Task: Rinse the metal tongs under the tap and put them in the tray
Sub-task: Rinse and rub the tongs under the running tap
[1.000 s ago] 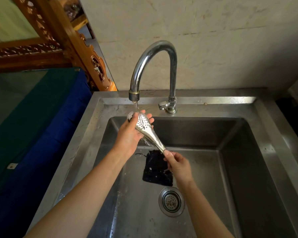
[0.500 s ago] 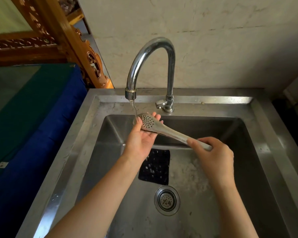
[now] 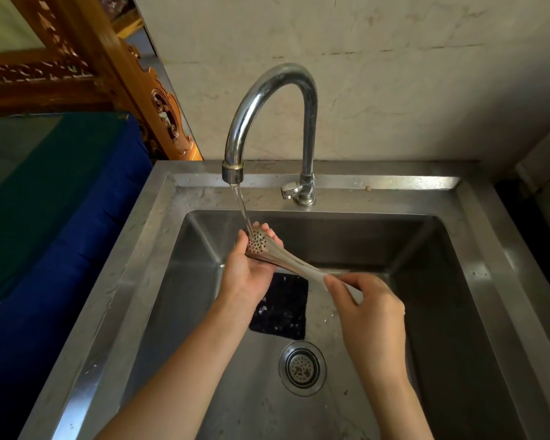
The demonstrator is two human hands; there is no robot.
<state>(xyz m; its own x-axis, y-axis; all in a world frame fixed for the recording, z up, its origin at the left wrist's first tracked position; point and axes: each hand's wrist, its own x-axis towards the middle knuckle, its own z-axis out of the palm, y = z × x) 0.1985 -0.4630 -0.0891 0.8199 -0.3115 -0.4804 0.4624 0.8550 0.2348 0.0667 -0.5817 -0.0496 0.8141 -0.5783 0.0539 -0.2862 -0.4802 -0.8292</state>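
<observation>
Left hand palm up, fingers curled under perforated head of metal tongs, cradling it beneath tap stream. Right hand at 4 o'clock from head, fingers pinched closed on handle end. Tongs slant over sink basin (arms squeezed together). Black pad below hands; drain at 6 o'clock.

You see silver tongs with a dotted, perforated head, and a chrome tap. A black speckled cloth lies in the grey steel sink, beside a blue and green cover.
</observation>
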